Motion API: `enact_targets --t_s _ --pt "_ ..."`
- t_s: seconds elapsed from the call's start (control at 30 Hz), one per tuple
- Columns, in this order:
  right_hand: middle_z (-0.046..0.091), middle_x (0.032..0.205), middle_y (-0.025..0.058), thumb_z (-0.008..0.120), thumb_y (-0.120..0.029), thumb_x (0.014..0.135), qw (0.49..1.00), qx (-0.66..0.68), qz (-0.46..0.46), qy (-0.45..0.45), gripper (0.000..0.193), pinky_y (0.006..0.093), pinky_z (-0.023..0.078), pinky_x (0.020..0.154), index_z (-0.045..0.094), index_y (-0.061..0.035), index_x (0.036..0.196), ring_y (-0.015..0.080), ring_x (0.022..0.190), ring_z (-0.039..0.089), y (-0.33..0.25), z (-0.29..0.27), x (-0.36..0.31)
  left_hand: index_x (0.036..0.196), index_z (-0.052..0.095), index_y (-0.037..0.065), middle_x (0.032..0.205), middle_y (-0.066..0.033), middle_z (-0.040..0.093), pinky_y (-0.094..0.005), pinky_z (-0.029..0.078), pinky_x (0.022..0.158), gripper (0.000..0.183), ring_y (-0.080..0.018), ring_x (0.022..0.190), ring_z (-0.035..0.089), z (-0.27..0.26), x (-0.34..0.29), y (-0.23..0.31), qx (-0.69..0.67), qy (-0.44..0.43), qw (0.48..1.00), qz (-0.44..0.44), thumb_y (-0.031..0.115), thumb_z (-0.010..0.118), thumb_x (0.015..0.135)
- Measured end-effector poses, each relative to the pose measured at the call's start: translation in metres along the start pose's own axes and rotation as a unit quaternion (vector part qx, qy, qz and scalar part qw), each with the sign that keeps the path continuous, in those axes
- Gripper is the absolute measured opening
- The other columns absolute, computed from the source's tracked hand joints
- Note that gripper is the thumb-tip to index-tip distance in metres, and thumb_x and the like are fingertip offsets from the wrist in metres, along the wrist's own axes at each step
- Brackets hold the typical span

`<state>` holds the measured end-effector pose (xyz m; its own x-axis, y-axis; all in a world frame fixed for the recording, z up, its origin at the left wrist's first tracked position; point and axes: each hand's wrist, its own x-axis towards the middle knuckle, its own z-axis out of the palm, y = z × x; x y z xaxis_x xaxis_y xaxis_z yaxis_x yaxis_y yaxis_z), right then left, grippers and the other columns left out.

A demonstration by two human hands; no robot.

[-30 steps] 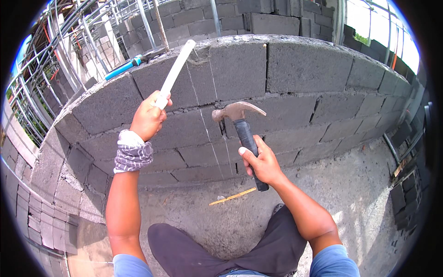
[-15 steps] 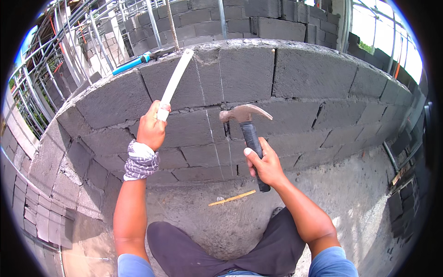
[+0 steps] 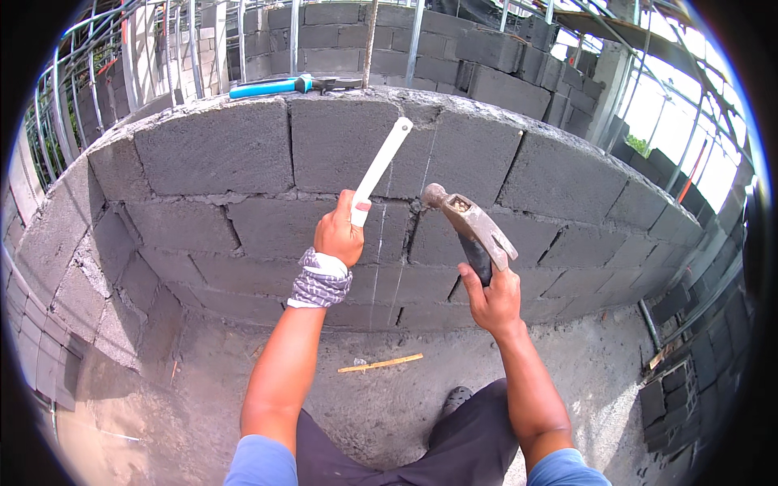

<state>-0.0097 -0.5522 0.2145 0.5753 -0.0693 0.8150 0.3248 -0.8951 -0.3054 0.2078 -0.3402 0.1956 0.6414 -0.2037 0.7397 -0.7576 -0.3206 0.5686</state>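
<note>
My left hand (image 3: 339, 231), a patterned cloth around its wrist, grips the lower end of a narrow white bar (image 3: 382, 166). The bar tilts up and to the right, and a small round mark shows near its rounded top. In my right hand (image 3: 493, 300) is a claw hammer (image 3: 478, 227), held up near its head by the dark wrapped handle. Its striking face points left, the claw right. Both tools are in front of the grey block wall (image 3: 340, 146), where two pale vertical lines run down the blocks. I cannot tell whether the bar touches the wall.
A blue-handled tool (image 3: 267, 87) lies on the wall's top edge beside an upright rusty bar (image 3: 369, 49). On the concrete floor (image 3: 267, 348) is a thin yellow strip (image 3: 381, 364). Hollow blocks (image 3: 668, 401) are stacked at the right. Metal props and more block walls stand beyond.
The view has swung left, so the wall appears further right. The hammer has turned in my right hand, its head now tilted with the claw downward, and my grip sits closer to the head.
</note>
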Motion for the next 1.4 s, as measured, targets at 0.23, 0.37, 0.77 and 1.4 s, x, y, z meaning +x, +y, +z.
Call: enact_targets --t_s 0.23,0.37,0.77,1.4 --pt "0.074 0.119 0.0231 0.081 -0.008 0.093 0.985 -0.088 -0.139 0.057 0.046 0.0443 0.063 0.079 0.058 0.0042 0.131 0.0415 0.099 0.077 0.008 0.018 0.059 0.116 0.050 0.012 0.091 -0.0227 0.074 -0.0610 0.051 0.063 0.027 -0.0529 0.083 0.069 0.024 -0.004 0.004 0.012 0.001 1.000 -0.020 0.038 0.055 0.111" --pt "0.073 0.107 0.0292 0.076 -0.016 0.099 0.989 -0.125 -0.064 0.047 0.041 0.0483 0.060 0.070 0.058 0.0050 0.129 0.0458 0.089 0.076 0.005 0.024 0.089 0.115 0.048 0.010 0.081 -0.0279 0.069 -0.0625 0.047 0.065 0.029 -0.0570 0.084 0.066 0.025 -0.005 0.006 -0.051 -0.011 0.998 -0.038 0.040 0.051 0.113" --pt "0.074 0.104 0.0261 0.075 -0.015 0.099 0.987 -0.159 0.000 0.014 0.044 0.0472 0.060 0.073 0.057 0.0035 0.135 0.0443 0.091 0.076 -0.001 0.026 0.091 0.116 0.049 0.010 0.080 -0.0283 0.068 -0.0611 0.046 0.064 0.031 -0.0563 0.083 0.066 0.024 -0.003 0.005 -0.092 -0.033 0.993 -0.062 0.040 0.051 0.112" --pt "0.071 0.086 0.0282 0.069 -0.019 0.105 0.997 -0.014 0.064 0.035 0.039 0.0526 0.053 0.065 0.050 0.0009 0.133 0.0529 0.080 0.070 -0.008 0.048 0.085 0.110 0.049 0.008 0.078 -0.0274 0.068 -0.0626 0.044 0.062 0.029 -0.0557 0.080 0.065 0.024 -0.005 0.025 -0.019 -0.016 0.997 -0.071 0.037 0.054 0.112"
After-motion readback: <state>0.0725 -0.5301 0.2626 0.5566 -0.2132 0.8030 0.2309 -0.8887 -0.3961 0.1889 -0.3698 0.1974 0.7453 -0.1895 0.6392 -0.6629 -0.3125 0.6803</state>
